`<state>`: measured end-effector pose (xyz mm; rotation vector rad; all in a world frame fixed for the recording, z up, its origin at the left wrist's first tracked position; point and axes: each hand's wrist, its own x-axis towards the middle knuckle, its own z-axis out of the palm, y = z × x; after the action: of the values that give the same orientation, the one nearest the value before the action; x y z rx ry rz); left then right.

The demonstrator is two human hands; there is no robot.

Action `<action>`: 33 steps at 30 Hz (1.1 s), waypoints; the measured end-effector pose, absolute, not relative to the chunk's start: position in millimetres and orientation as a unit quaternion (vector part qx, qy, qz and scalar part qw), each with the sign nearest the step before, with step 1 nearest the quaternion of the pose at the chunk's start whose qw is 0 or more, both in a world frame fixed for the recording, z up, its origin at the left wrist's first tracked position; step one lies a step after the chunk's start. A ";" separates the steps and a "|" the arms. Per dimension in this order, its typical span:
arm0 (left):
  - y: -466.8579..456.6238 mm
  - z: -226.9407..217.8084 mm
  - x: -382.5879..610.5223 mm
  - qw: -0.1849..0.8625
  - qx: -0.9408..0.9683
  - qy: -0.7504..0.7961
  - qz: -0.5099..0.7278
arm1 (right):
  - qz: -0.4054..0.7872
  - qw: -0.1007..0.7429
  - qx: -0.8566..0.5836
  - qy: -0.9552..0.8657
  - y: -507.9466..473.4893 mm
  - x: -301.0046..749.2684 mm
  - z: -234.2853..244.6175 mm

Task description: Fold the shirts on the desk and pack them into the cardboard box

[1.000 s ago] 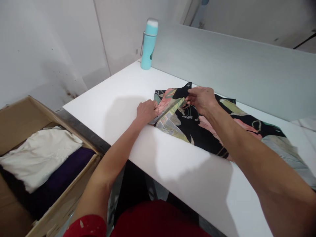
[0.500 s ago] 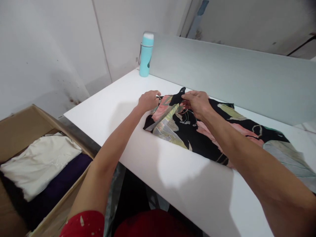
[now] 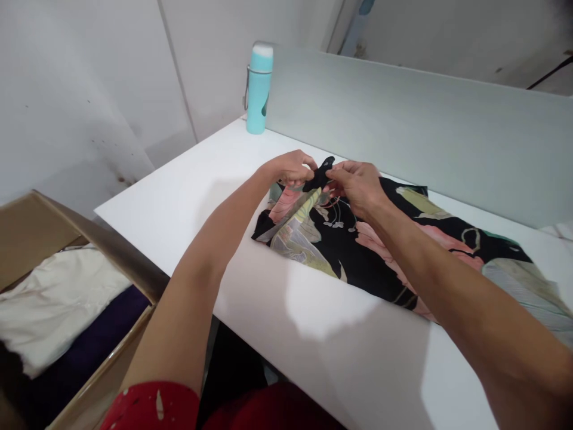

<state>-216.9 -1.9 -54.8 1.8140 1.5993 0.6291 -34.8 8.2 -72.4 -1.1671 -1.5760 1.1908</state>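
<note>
to your lower left, the open cardboard box (image 3: pixel 36 230) holds a crumpled white cloth (image 3: pixel 62 298), lying over a dark purple cloth (image 3: pixel 105 328). the turquoise bottle (image 3: pixel 258 95) stands upright with its pale lid on, so what is inside it is hidden.

your left arm stretches forward from a red sleeve (image 3: pixel 154 409), the wrist bent so the left hand (image 3: pixel 293 168) curls over towards your right. its thumb and fingers pinch a black part of the patterned cloth (image 3: pixel 344 257). your right hand (image 3: pixel 358 186) comes in from the other side, just beside it, thumb and forefinger pressed together on the same raised black bit; its other fingers are curled and partly hidden behind the fabric.

the patterned cloth, black with pink, green and grey shapes, lies lengthwise on the white table (image 3: pixel 179 173), running away to your right beneath your right forearm, its left end folded over. along the table's far edge stands a pale grey-green panel (image 3: pixel 412 125), the bottle near its left end. a whitish wall (image 3: pixel 89 71) rises beyond the table on the left.
</note>
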 end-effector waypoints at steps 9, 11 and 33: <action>-1.8 -47.6 -216.4 0.317 0.697 0.601 0.232 | 0.467 0.410 -0.480 -0.619 0.3 -36.2 -62.2; -4.2 -43.1 -223.6 0.315 0.705 0.589 0.240 | 0.467 0.410 -0.485 -0.615 -1.7 -37.3 -60.8; 4.4 27.7 -246.1 0.124 0.748 0.640 0.128 | 0.489 0.349 -0.434 -0.671 -5.9 -35.9 -104.8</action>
<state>-246.1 4.4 27.7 2.1797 1.8660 0.3720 -35.9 -5.9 -104.8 -1.1237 -1.7396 1.2683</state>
